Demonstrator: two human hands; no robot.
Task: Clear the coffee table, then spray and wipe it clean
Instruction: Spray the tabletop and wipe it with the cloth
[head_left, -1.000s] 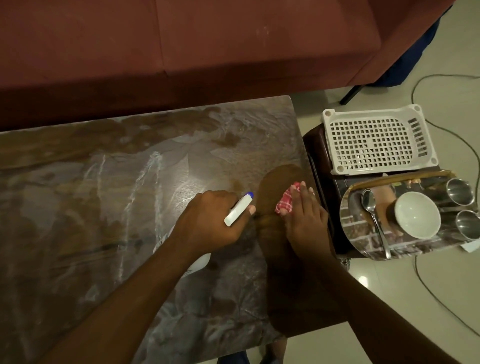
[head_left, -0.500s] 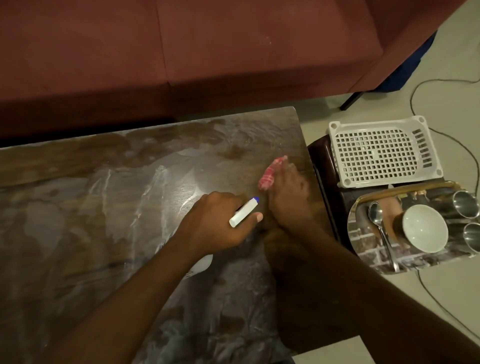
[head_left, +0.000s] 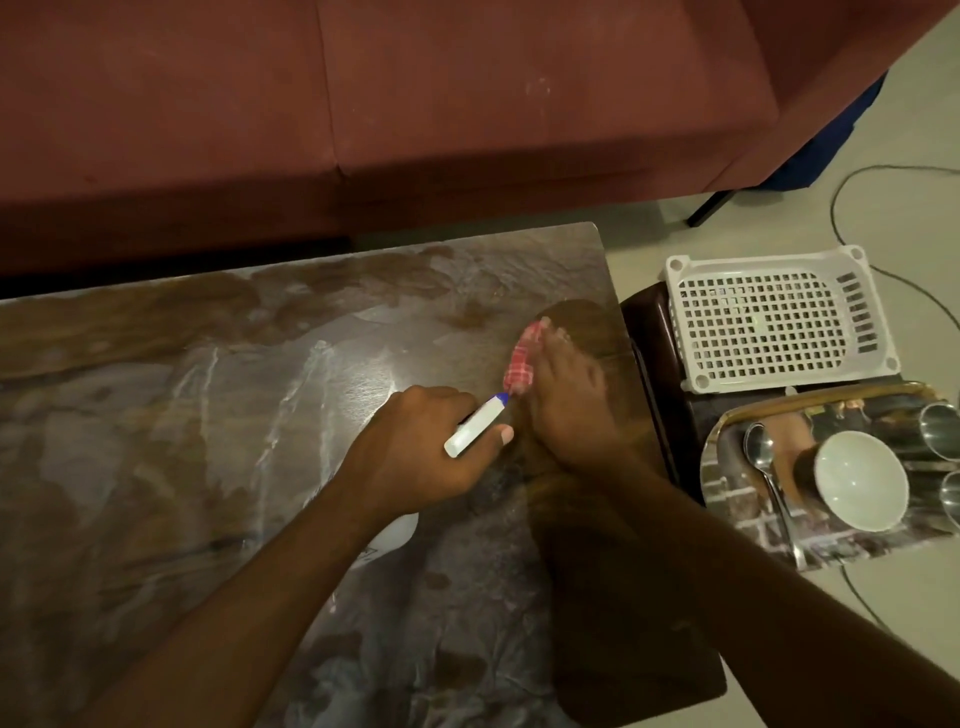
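The coffee table (head_left: 218, 415) has a glossy brown marbled top streaked with wet smears. My left hand (head_left: 415, 457) grips a white spray bottle (head_left: 475, 426) with a blue nozzle tip; the bottle's body shows below my wrist. My right hand (head_left: 566, 400) presses a red checked cloth (head_left: 521, 364) flat on the table near its right edge, fingers pointing away from me. The cloth lies mostly under my fingers.
A dark red sofa (head_left: 415, 104) runs along the table's far side. To the right, a dark stool holds a white plastic basket (head_left: 779, 317) and a tray (head_left: 753, 519) with a white bowl (head_left: 860, 480), spoon (head_left: 763, 457) and steel cups (head_left: 940, 431). Cables cross the floor.
My right hand slid the cloth away from me, towards the table's far right corner. The left hand with the bottle stayed in nearly the same spot.
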